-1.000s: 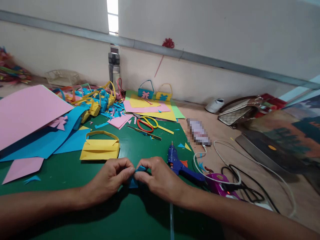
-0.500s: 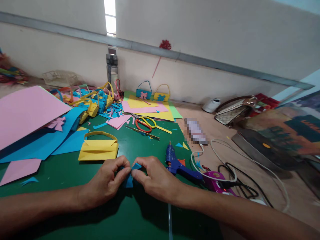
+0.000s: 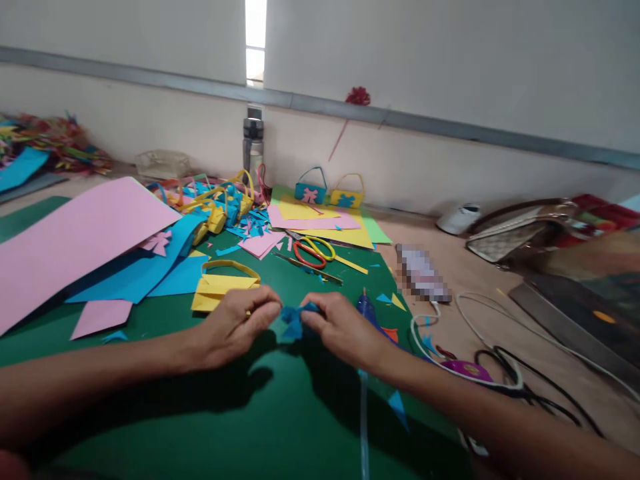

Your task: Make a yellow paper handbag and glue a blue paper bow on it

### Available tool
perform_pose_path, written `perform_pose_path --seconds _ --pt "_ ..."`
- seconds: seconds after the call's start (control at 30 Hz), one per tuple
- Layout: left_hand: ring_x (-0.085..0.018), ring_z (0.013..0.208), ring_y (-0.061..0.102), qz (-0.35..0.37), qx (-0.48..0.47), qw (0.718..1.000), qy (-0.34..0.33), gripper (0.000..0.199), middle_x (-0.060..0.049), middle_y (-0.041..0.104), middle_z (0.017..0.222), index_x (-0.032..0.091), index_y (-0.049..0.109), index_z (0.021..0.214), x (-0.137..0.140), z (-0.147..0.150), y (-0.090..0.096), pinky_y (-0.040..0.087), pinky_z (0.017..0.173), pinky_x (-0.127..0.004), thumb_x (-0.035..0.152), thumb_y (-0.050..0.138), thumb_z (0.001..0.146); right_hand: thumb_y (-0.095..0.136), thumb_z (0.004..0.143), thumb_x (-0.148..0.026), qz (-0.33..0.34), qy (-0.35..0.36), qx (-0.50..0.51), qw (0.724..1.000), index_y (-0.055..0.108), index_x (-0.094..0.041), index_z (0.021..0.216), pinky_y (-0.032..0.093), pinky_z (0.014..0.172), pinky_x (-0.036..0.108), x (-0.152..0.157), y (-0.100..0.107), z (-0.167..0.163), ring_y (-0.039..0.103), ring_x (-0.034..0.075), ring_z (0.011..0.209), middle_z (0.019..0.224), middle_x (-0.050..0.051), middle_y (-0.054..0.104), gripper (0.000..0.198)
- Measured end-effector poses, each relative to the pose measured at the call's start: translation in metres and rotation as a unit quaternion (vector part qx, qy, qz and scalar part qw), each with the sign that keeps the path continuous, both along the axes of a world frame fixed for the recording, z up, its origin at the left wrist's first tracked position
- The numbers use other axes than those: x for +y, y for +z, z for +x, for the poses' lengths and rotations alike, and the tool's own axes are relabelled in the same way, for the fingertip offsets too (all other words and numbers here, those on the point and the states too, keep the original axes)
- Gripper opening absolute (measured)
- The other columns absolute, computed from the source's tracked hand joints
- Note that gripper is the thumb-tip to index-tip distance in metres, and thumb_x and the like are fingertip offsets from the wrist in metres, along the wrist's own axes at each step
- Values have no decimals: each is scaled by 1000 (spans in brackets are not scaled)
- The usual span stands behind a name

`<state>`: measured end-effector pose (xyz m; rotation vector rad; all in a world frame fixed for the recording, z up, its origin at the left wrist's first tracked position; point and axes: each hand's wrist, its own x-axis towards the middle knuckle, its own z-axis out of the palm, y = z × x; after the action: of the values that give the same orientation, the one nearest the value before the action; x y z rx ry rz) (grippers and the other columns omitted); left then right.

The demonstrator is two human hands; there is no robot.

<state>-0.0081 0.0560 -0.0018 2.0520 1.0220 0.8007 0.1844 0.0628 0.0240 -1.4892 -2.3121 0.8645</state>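
Note:
Between my hands, low over the green mat, is a small blue paper bow. My right hand pinches its right end between thumb and fingers. My left hand is closed, thumb against curled index finger, right at the bow's left end; whether it grips firmly is hard to see. Just behind my left hand stands a yellow paper bag with a handle, partly covered by that hand. A blue glue gun lies beyond my right hand, mostly hidden by the forearm.
Scissors and a thin pointed tool lie farther back. Pink paper, blue sheets and finished small bags fill the left side. On the right are a phone, cables and a purple power strip.
The view has turned left, so everything sits farther right in the picture. My hands have moved slightly apart, and more of the blue bow shows between them. A blue scrap now shows below my right forearm.

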Motion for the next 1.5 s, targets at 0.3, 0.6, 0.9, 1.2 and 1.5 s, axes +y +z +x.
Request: perform_pose_path --seconds 0.3,0.6,0.9,1.2,1.5 --pt "-18 72 52 99 128 950 268 27 -8 60 90 14 58 91 56 -71 2 39 63 -27 35 48 78 63 75 -27 82 -61 -52 993 61 -13 95 41 72 36 49 -7 7 59 27 88 95 14 65 24" --pt "-17 60 52 -31 114 950 289 40 -3 58 67 12 56 106 63 -81 -12 34 51 -25 34 54 73 56 80 -18 57 14 -12 998 58 -14 107 43 65 29 42 -7 -39 62 18 70 87 8 69 28" --pt "-13 52 51 -109 -33 959 260 37 2 54 59 10 53 99 56 -71 -15 37 48 -22 28 57 66 58 77 -21 3 -43 28 999 51 -6 116 44 59 25 68 -31 -62 62 16 69 78 7 68 43" --pt "-9 51 49 -157 -136 953 223 25 2 59 63 13 55 88 47 -63 -9 33 47 -21 27 59 68 55 66 0 49 -15 52 997 58 -10 104 42 58 25 61 -32 -68 57 14 59 64 2 63 39" --pt "-17 67 62 -327 -229 910 113 34 -8 65 80 11 56 94 45 -63 -12 48 60 -28 42 50 81 46 78 -7 181 25 156 971 51 -12 111 45 67 25 36 9 -55 57 12 66 71 -1 60 33"
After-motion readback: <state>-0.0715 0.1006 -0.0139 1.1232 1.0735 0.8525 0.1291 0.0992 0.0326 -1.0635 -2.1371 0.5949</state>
